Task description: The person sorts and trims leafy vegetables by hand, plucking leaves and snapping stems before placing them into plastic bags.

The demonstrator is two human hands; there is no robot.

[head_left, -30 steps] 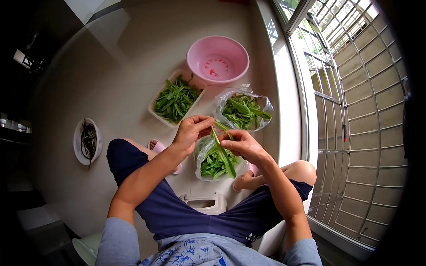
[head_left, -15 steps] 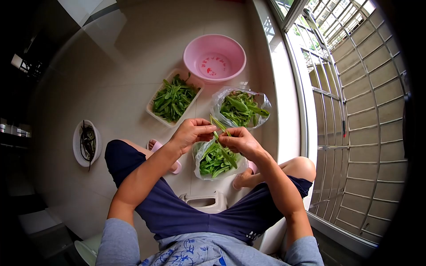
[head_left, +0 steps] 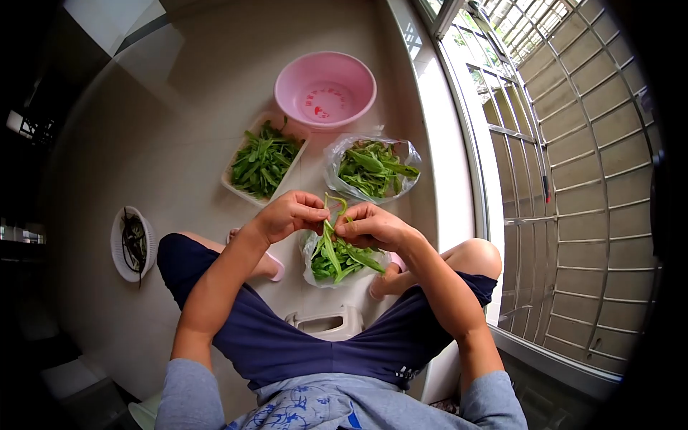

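My left hand [head_left: 292, 215] pinches a leafy green stalk [head_left: 328, 240] between thumb and fingers. Close beside it, my right hand [head_left: 373, 225] also grips the stalk with its fingertips, and a thin pale end curls up between both hands. The stalk's long leaves hang over a clear plastic bag [head_left: 309, 266] of loose greens [head_left: 326, 269] on the floor between my feet. Just beyond my right hand lies a second plastic bag [head_left: 332, 154], filled with greens [head_left: 373, 168]. A pale rectangular container [head_left: 239, 192] heaped with leafy greens [head_left: 264, 161] stands beyond my left hand.
A pink basin [head_left: 326, 122] stands on the tiled floor at the far side. To the left is a white basket [head_left: 119, 247] with dark, long, thin pieces. A plastic stool [head_left: 344, 324] shows between my legs. A ledge and barred window [head_left: 541, 172] run along the right.
The whole view has shifted, so things sit slightly further left. Both hands still hold the stalk, whose leaves now hang lower and whose thin end curls.
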